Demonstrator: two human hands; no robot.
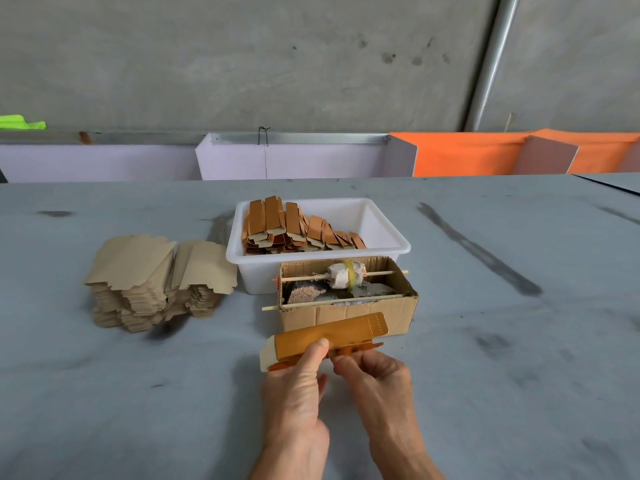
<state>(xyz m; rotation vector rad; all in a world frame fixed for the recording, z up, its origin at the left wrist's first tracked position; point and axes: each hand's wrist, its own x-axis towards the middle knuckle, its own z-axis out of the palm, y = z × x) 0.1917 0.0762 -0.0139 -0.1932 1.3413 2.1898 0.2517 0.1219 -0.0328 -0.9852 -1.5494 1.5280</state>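
Already the white tub [256, 275] is half full of folded cartons [294, 226]; before it, the left hand [294, 400] grips an orange carton blank [332, 332], the right hand [377, 379] pinches its flap; a stack of flat blanks [152, 282] awaits folding.

We see a grey table [121, 393] | on it: stack of tan card blanks [156, 282] | white tub [388, 233] | cardboard box [363, 313]

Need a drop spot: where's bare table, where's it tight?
Bare table right of the cardboard box and white tub; another patch left of the left hand holding the orange carton, in front of the card stack. Crowded: stack, tub and box sit close together.
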